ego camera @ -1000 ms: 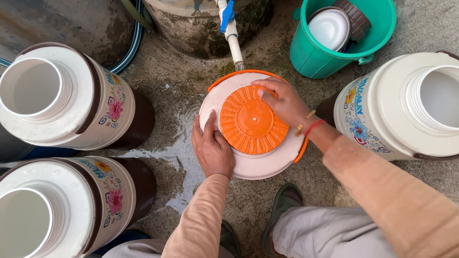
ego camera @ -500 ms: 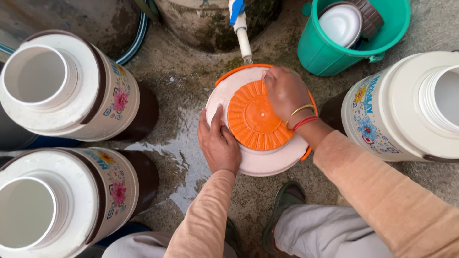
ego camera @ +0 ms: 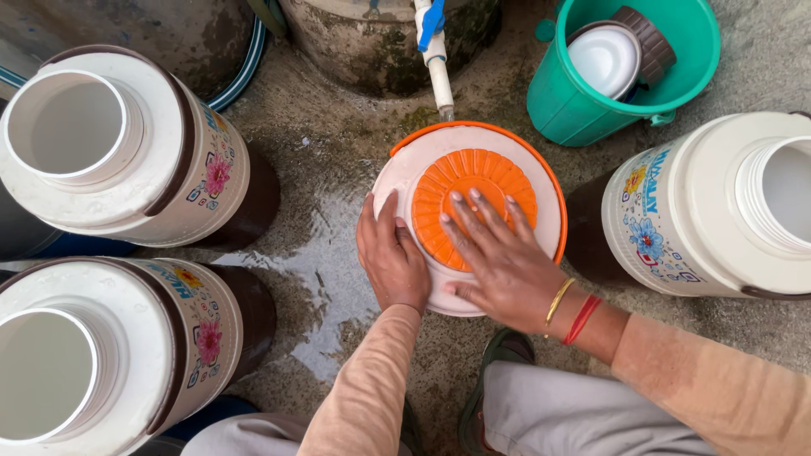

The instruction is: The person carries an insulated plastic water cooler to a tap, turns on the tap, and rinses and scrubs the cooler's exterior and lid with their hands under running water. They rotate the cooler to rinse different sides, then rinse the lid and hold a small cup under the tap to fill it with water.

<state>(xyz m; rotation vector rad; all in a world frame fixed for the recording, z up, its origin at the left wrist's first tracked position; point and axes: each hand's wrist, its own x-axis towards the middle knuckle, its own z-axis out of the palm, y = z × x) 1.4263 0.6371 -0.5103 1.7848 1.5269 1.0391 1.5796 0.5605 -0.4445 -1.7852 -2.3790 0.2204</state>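
Note:
A white water jug with an orange rim (ego camera: 405, 173) stands on the wet ground under a tap pipe (ego camera: 438, 67). Its ribbed orange lid (ego camera: 473, 181) sits on top. My right hand (ego camera: 498, 257) lies flat across the lid, fingers spread over the ribs. My left hand (ego camera: 391, 257) presses on the jug's near-left shoulder, palm down, steadying it.
Two open white jugs with flower prints (ego camera: 110, 143) (ego camera: 101, 355) stand at the left, another (ego camera: 718, 211) at the right. A green bucket (ego camera: 583, 101) holding a white and brown lid stands at the back right. Water pools on the concrete (ego camera: 312, 262). My foot (ego camera: 498, 355) is beneath.
My right hand swung from gripping the lid's far-right edge to lying flat across its near side, wrist turned toward me. The left hand stayed on the jug's shoulder.

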